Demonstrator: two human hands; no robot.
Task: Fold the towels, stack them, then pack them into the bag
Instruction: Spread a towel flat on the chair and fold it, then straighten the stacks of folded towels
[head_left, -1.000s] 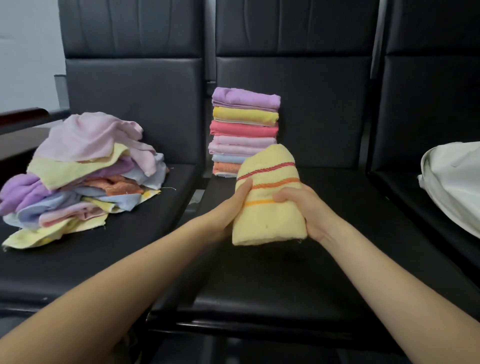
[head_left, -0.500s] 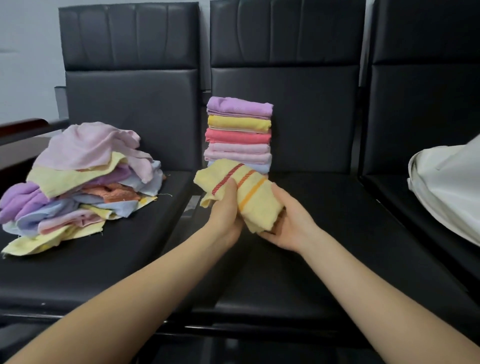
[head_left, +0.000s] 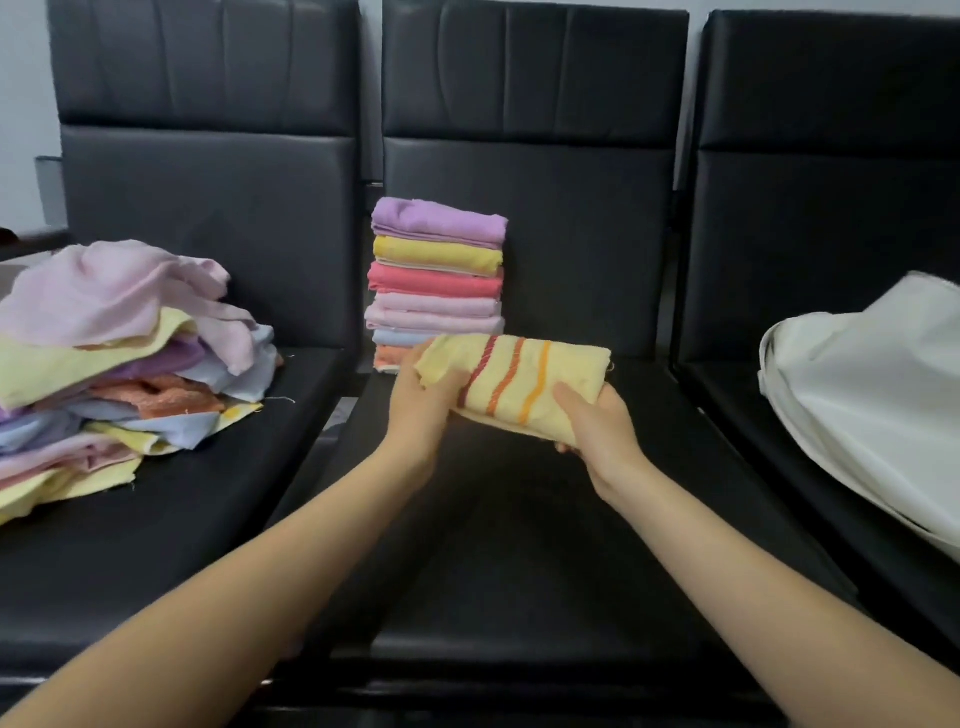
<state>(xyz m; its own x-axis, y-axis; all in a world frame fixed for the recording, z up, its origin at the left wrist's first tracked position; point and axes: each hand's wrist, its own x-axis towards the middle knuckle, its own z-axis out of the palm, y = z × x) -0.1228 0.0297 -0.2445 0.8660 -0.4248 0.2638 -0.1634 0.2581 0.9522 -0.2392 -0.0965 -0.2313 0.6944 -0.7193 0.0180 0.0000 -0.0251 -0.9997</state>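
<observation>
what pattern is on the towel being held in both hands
Pale yellow with three stripes, red, dark orange and light orange, on the folded towel; seen in the head view.

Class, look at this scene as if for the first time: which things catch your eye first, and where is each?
First, the yellow striped towel, held folded between the left hand and right hand above the middle seat. Behind it a neat stack of folded towels stands against the chair back. A loose heap of unfolded towels lies on the left seat, and a white bag on the right one.
</observation>
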